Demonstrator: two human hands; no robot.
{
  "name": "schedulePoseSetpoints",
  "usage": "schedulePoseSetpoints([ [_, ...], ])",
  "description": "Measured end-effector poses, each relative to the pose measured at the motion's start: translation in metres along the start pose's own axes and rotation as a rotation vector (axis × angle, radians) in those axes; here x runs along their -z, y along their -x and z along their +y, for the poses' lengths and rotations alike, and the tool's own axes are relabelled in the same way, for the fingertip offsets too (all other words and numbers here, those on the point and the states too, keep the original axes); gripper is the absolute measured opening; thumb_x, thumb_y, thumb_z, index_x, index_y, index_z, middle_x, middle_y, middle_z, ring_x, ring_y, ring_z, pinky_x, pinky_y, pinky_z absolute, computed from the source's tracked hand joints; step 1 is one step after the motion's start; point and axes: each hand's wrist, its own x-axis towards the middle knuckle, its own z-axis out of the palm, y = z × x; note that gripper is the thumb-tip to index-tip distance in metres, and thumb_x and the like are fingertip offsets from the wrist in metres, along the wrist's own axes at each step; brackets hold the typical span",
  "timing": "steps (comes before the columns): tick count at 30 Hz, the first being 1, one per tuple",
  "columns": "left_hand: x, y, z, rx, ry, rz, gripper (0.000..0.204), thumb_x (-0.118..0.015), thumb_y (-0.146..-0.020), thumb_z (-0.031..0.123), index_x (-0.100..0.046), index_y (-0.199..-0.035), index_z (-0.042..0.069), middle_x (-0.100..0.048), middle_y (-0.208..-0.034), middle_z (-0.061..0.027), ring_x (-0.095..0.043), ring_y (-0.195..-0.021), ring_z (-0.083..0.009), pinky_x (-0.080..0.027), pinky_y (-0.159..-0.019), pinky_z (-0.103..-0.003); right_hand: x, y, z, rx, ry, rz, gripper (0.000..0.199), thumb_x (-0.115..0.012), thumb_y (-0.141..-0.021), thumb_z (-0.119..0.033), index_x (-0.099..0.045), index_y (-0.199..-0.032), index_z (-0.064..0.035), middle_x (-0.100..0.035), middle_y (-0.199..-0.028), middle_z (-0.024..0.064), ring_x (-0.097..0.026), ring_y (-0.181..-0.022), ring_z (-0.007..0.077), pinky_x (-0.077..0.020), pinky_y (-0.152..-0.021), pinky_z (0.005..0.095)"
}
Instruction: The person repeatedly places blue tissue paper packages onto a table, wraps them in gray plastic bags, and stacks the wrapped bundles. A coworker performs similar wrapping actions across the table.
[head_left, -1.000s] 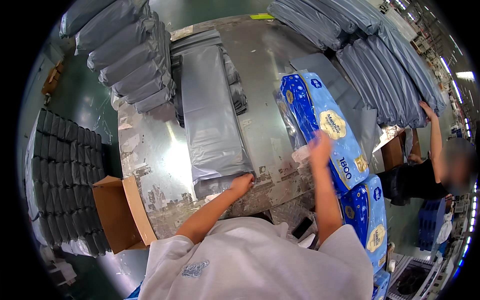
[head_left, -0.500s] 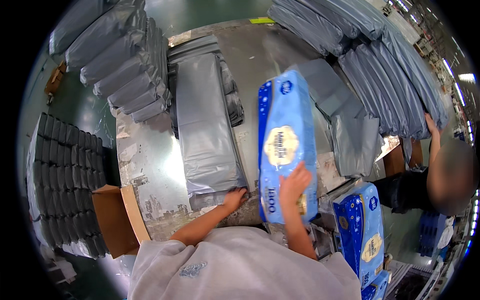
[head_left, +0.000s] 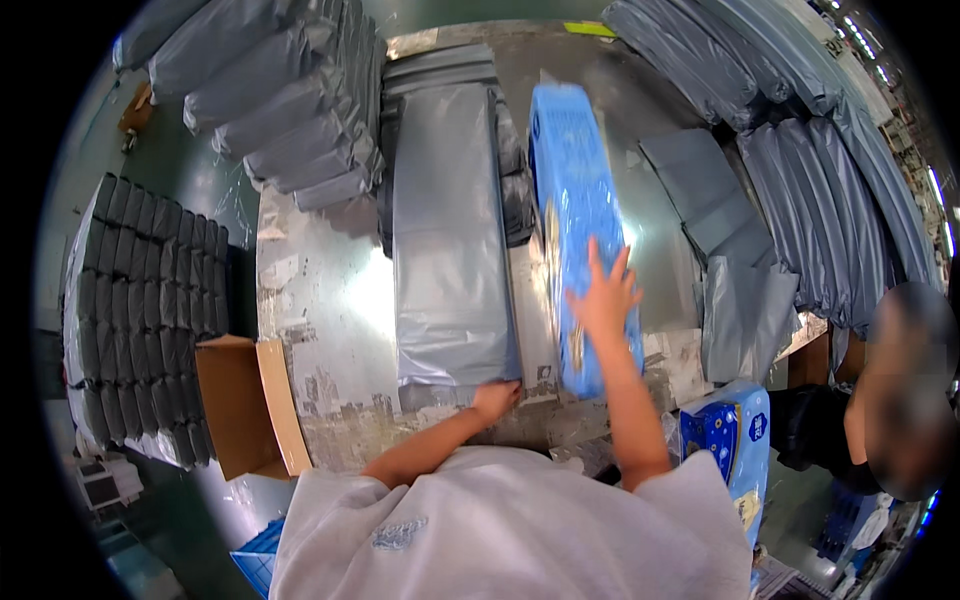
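Note:
A long grey plastic mailing bag lies lengthwise in front of me, on top of a pile of similar bags. My left hand is closed on its near right corner, the fingertips partly hidden by the plastic. To the right of it is a long blue plastic-wrapped pack, turned so that a plain blue side faces up. My right hand rests on the near half of that pack with fingers spread, not wrapped round it.
More blue packs stand by my right side. Loose grey bags lie on the metal table at the right. Stacked filled grey bags rise at the far left and far right. An open cardboard box sits left; a co-worker is at right.
The blue pack has moved away from me and rolled so its printed front no longer faces up. My right hand went with it and spread its fingers. My left hand stays at the bag's corner.

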Motion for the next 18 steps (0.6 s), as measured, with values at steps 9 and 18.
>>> schedulePoseSetpoints([
  [9,-0.009,0.006,-0.003,0.003,-0.037,0.064,0.014,-0.056,-0.074,0.023,-0.053,-0.078,0.010,-0.058,-0.070,-0.0101,-0.058,-0.066,-0.0297,-0.045,-0.057,-0.042,-0.011,-0.023,-0.023,0.446,-0.448,0.280,0.035,-0.060,-0.075,-0.031,-0.053,-0.100,-0.0073,-0.055,-0.102,0.0158,-0.051,-0.095,0.0304,-0.0418,-0.076,0.0406],
  [18,-0.018,0.005,-0.003,-0.002,-0.027,0.185,0.021,-0.062,-0.070,0.024,-0.054,-0.086,0.012,-0.058,-0.081,-0.0067,-0.058,-0.080,-0.0251,-0.044,-0.069,-0.038,-0.134,0.174,0.012,0.017,-0.236,-0.488,0.029,-0.055,-0.074,-0.032,-0.059,-0.067,-0.0040,-0.061,-0.069,0.0152,-0.060,-0.068,0.0308,-0.0453,-0.058,0.0397],
])
